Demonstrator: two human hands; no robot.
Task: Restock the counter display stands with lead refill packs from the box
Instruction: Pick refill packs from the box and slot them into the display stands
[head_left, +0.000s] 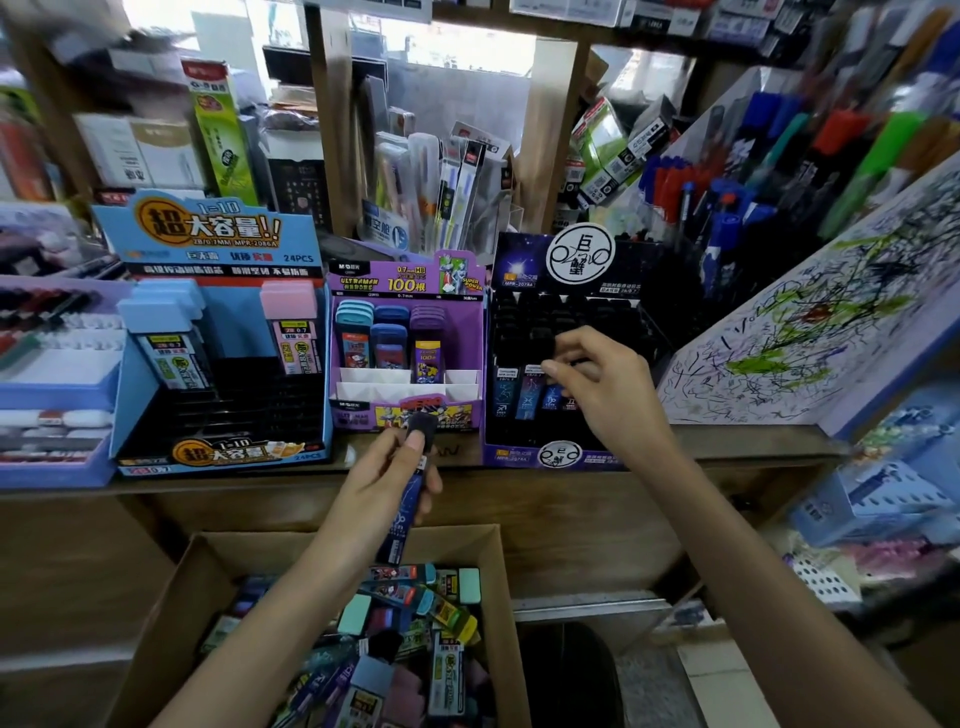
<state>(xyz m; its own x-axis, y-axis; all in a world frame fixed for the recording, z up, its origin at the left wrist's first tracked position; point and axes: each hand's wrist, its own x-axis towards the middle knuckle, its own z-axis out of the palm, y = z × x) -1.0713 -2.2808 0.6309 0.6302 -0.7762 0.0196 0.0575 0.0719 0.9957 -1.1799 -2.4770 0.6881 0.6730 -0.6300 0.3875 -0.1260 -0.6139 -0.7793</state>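
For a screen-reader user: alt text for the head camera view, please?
A person's left hand holds a dark blue refill pack above a cardboard box of mixed packs, while the right hand pinches a black-capped pack in the dark display stand on the counter. A purple stand and a blue stand sit to its left.

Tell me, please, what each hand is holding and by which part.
The left hand grips a dark blue refill pack just under its black cap. The right hand pinches the top of a standing pack in the black stand.
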